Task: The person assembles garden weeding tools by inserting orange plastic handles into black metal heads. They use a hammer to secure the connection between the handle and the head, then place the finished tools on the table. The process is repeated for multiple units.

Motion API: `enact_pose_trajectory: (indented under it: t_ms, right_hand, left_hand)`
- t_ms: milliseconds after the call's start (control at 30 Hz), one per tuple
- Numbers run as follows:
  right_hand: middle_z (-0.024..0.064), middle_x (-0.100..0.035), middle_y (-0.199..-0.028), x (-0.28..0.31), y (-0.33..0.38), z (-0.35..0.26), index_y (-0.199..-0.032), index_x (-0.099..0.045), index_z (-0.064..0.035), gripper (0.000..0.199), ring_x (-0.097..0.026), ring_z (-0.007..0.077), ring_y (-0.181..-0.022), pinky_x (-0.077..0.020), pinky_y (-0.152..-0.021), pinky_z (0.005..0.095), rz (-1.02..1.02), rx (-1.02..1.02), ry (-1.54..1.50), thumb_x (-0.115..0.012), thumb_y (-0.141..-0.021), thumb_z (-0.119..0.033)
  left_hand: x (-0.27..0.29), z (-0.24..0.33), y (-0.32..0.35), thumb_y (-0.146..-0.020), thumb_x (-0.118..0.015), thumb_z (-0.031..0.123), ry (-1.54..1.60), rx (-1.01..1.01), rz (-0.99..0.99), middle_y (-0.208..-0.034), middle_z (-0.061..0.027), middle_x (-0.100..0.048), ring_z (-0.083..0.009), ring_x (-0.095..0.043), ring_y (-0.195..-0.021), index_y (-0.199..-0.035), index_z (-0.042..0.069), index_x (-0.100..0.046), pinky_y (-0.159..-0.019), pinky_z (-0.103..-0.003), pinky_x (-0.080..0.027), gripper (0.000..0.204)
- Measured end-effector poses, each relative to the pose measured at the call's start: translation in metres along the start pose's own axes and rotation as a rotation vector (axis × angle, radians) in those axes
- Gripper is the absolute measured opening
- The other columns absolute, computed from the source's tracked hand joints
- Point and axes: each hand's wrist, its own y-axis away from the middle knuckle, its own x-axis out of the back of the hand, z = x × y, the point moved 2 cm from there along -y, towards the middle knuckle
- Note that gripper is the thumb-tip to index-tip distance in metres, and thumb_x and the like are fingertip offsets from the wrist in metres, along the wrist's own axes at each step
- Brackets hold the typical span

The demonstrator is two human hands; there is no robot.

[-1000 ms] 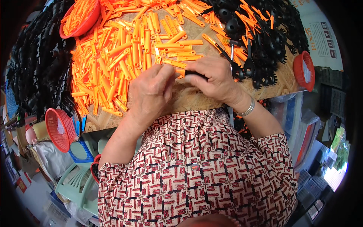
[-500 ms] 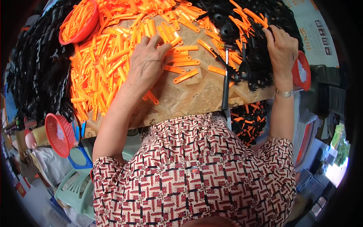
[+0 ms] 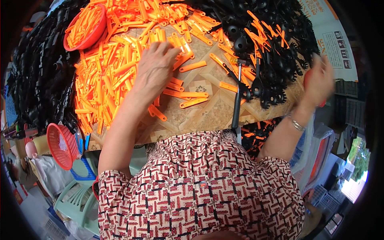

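Observation:
My left hand [image 3: 155,66] is over the right side of a large heap of orange plastic handles [image 3: 108,76], its fingers bent down among them. The fingertips are hidden, so what they hold cannot be made out. An orange handle [image 3: 182,61] sticks out by the thumb, and several loose ones [image 3: 194,100] lie to its right. My right hand [image 3: 320,82], smeared by motion, is past the table's right edge, in front of a red basket [image 3: 307,78]. Black kitchen tools with orange handles [image 3: 260,36] lie in a heap to its left.
A hammer [image 3: 237,102] with a black grip lies across the table's front edge [image 3: 200,127]. A red basin of orange handles [image 3: 103,28] stands at the back left, beside black parts [image 3: 40,68]. A red basket [image 3: 60,146] and a green chair [image 3: 76,204] are at the left.
My right hand has left an orange handle on the black heap and swung right and nearer, over the basket. My left hand stays at the orange heap, where the handles beside it have shifted.

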Motion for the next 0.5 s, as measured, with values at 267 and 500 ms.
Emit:
enact_pose_trajectory:
  t_ms: [267, 500]
  right_hand:
    - [0.0045, -0.068, -0.091, -0.128, 0.104, -0.128, -0.085, -0.077, -0.0095, 0.014, -0.06, 0.0228, -0.098, -0.0386, -0.092, 0.0446, -0.448, 0.986, -0.213, -0.07, -0.09, -0.021]
    - [0.0046, -0.066, -0.085, -0.174, 0.115, -0.144, -0.08, -0.075, -0.0124, 0.01, -0.059, 0.0234, -0.093, -0.0342, -0.089, 0.0486, -0.416, 1.12, -0.097, -0.065, -0.084, -0.01]
  left_hand:
    - [-0.008, 0.012, 0.013, -0.095, -0.07, 0.03, -0.046, -0.116, -0.207, -0.137, -0.0022, -0.062, -0.0268, -0.053, -0.134, -0.124, 0.017, -0.07, -0.104, -0.044, -0.044, 0.032]
    - [0.032, -0.015, 0.063, -0.088, -0.076, 0.022, -0.047, -0.05, 0.046, -0.12, -0.0029, -0.069, -0.0284, -0.059, -0.126, -0.111, 0.016, -0.073, -0.105, -0.046, -0.042, 0.023]
